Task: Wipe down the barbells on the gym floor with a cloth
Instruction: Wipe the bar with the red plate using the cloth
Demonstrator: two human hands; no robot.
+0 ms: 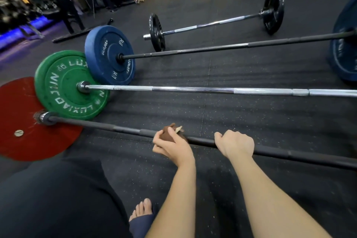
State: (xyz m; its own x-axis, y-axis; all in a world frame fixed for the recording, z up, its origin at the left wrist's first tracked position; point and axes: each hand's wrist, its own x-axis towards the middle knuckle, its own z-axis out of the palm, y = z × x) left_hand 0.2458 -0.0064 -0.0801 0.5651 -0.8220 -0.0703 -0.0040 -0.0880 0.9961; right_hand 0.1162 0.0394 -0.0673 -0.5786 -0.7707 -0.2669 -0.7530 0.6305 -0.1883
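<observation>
A dark speckled rubber gym floor carries four barbells lying roughly side by side, running left to right. The nearest barbell, a black bar with a red plate at its left end, lies along the floor's near side, just in front of the person. Behind it lies a chrome barbell with a green plate, then a black barbell with blue plates, then a smaller barbell with black plates, toward the floor's far edge by the racks. The right hand grips the nearest bar from above, fingers wrapped over it and out of sight. Just beside it, the left hand holds a bunched brown cloth against the same bar near its middle, fingers curled round the wad. Wiping appears to be at the first bar, with three more to do. The cloth is balled up small, so it may touch only one face of the shaft and leave the underside dirty. It could snag on the rough grip sections and pull free. A hard push could roll the bar toward the person's bare foot, which is close behind it.
</observation>
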